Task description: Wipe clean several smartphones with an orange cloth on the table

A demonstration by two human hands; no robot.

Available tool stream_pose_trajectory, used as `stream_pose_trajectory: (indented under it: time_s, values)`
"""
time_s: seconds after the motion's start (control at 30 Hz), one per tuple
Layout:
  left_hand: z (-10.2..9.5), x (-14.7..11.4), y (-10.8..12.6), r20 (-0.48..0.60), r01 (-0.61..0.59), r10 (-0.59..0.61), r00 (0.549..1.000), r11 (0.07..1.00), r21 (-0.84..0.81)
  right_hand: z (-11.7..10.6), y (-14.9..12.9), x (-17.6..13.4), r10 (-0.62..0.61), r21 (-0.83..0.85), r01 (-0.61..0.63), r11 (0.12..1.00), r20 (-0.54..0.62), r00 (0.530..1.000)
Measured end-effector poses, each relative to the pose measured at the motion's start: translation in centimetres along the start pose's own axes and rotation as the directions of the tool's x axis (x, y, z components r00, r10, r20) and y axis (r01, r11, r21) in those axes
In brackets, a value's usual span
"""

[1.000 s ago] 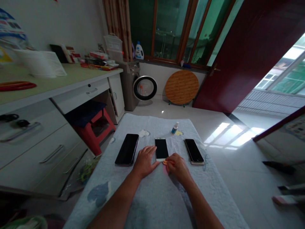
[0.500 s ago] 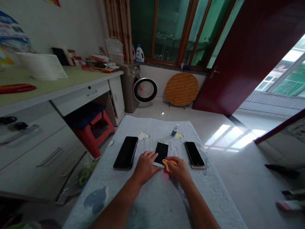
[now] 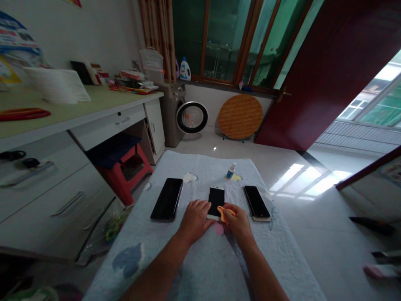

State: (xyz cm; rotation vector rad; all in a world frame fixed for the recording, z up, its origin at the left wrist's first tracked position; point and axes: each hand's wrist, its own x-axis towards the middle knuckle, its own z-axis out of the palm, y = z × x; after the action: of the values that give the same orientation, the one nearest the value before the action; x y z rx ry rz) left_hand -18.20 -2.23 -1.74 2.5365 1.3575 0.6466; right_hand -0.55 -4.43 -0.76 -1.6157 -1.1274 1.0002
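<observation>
A white smartphone (image 3: 216, 200) with a dark screen lies face up on the cloth-covered table, in the middle of the view. My left hand (image 3: 194, 217) grips its left side and lower left corner, fingers along the edge and thumb near the bottom. In my right hand (image 3: 238, 222) is a bunched orange cloth (image 3: 224, 213), pinched between the fingers and touching the phone's lower right part. To the left lies a larger black phone (image 3: 167, 199), and to the right another dark phone (image 3: 256, 202) with a light edge. A small spray bottle (image 3: 231, 171) stands behind the white phone.
A pale blue patterned cloth (image 3: 213, 267) covers the table. Along the left runs a desk (image 3: 103, 100) with drawers, a red stool (image 3: 138, 167) tucked beside it. Further back are a washing machine (image 3: 172, 113) with its door open and a round wooden tabletop (image 3: 240, 116).
The white phone has shifted slightly to the right with my left hand. My right hand has moved the orange cloth a little up and right along the phone's edge.
</observation>
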Motion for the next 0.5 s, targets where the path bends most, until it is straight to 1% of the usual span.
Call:
stream_pose_trajectory:
  time_s: [0.07, 0.13, 0.23, 0.33, 0.4, 0.5]
  values:
    - [0.03, 0.01, -0.01, -0.006, 0.004, -0.004, 1.000, 1.000, 0.001, 0.09, 0.10, -0.07, 0.046, 0.134, -0.047, 0.990, 0.011, 0.999]
    - [-0.01, 0.03, 0.00, -0.013, 0.014, -0.014, 1.000, 1.000, -0.003, 0.09, 0.22, -0.16, 0.084, 0.264, -0.088, 0.961, 0.028, 0.996]
    - [-0.12, 0.06, 0.00, -0.032, 0.040, -0.040, 0.999, 0.999, -0.006, 0.02, 0.45, -0.24, 0.095, 0.393, -0.109, 0.913, 0.055, 0.994]
    - [-0.22, 0.05, 0.03, -0.050, 0.078, -0.078, 0.996, 0.997, -0.001, 0.05, 0.52, -0.18, 0.011, 0.429, -0.053, 0.902, 0.100, 0.995]
    - [-0.30, -0.01, 0.08, -0.054, 0.086, -0.087, 0.995, 0.996, -0.010, 0.18, 0.38, -0.13, -0.057, 0.436, -0.013, 0.900, 0.148, 0.987]
    - [-0.47, -0.11, 0.21, -0.056, 0.075, -0.078, 0.995, 0.996, -0.051, 0.45, 0.02, -0.14, -0.101, 0.456, 0.002, 0.890, 0.194, 0.976]
